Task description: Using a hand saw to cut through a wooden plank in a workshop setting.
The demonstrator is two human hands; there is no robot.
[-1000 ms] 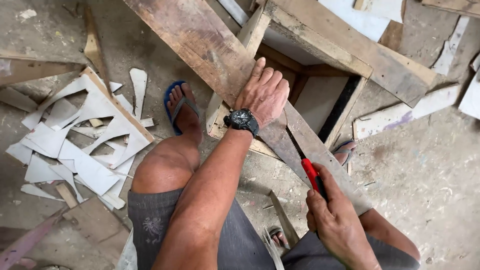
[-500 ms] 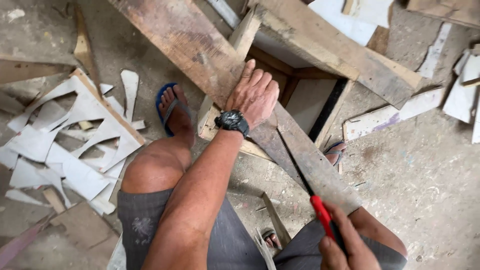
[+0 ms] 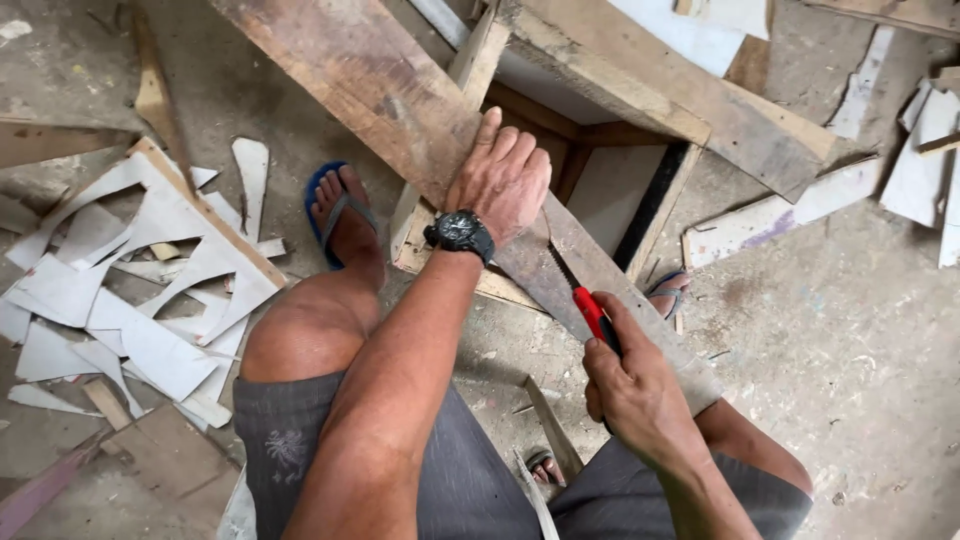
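Observation:
My left hand (image 3: 508,180) lies flat on a long weathered wooden plank (image 3: 380,85) that runs diagonally from the upper left down to my right knee; a black watch (image 3: 460,232) is on that wrist. My right hand (image 3: 640,390) grips the red and black handle of a hand saw (image 3: 592,312), whose thin blade lies against the plank's edge just below my left hand. The plank rests on a rough wooden frame (image 3: 600,70). My left foot in a blue sandal (image 3: 335,215) stands on the floor left of the plank.
Several white board scraps (image 3: 150,290) lie scattered on the dusty concrete floor at the left. More white offcuts (image 3: 770,215) lie at the right. Thin wooden strips (image 3: 550,425) lie between my legs. My right sandalled foot (image 3: 668,293) shows under the plank.
My right hand has moved the saw forward and up along the plank, closer to my left hand, after drawing it back. My left hand stays pressed on the plank.

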